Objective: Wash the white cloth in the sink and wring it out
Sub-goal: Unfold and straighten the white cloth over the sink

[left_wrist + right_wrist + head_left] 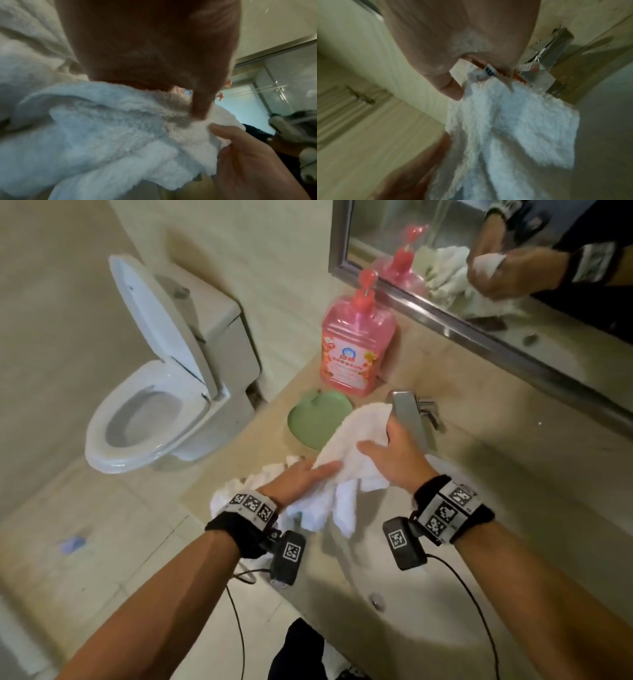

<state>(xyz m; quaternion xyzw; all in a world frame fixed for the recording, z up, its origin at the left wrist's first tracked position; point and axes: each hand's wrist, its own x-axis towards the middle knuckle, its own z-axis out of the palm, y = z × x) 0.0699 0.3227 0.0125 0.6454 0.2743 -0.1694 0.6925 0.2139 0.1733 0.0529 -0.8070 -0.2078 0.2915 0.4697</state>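
Observation:
Both hands hold the white cloth [346,460] up over the sink [404,583]. My right hand [380,446] pinches the cloth's upper part just in front of the faucet [407,412]. In the right wrist view the thumb and fingers of the right hand [458,83] clamp an edge of the cloth [505,128] that carries a small label, and the rest hangs down. My left hand [308,475] grips the cloth lower down, thumb on top. Seen from the left wrist, that thumb of the left hand [199,108] presses into the cloth [102,128]; its fingers are hidden.
A second white cloth [236,491] lies bunched on the counter by my left wrist. A green dish [313,419] and a pink pump bottle [356,350] stand behind it. A mirror [513,285] lines the wall. A toilet [154,405] stands open at the left.

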